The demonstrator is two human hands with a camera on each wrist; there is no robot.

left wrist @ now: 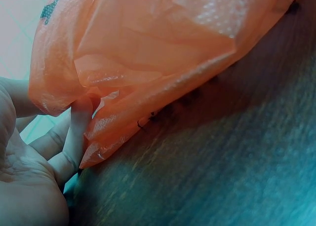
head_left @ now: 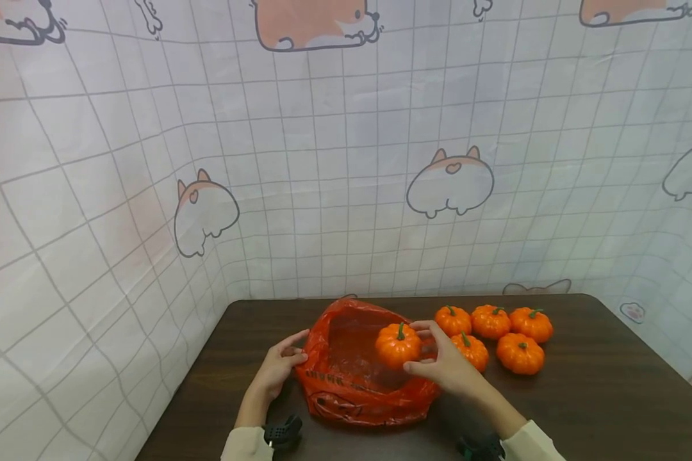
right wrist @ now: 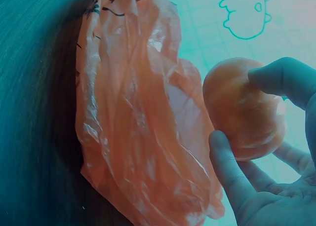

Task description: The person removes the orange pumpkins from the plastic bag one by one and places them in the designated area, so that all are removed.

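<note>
A red plastic bag (head_left: 360, 400) with dark print lies on the table, its mouth spread wide. At its left rim my left hand (head_left: 279, 366) pinches the plastic between thumb and fingers; the left wrist view shows the bag (left wrist: 163, 53) bunched at those fingertips. My right hand (head_left: 446, 363) grips a small orange pumpkin (head_left: 398, 347) with a green stem, holding it over the right part of the bag's opening. In the right wrist view the thumb and spread fingers go round the pumpkin (right wrist: 242, 112), beside the bag's crumpled side.
Several more small orange pumpkins (head_left: 520, 353) are grouped on the dark wooden table (head_left: 600, 397), right of the bag. Behind and beside the table hangs a white gridded cloth (head_left: 334, 211) with cartoon dogs.
</note>
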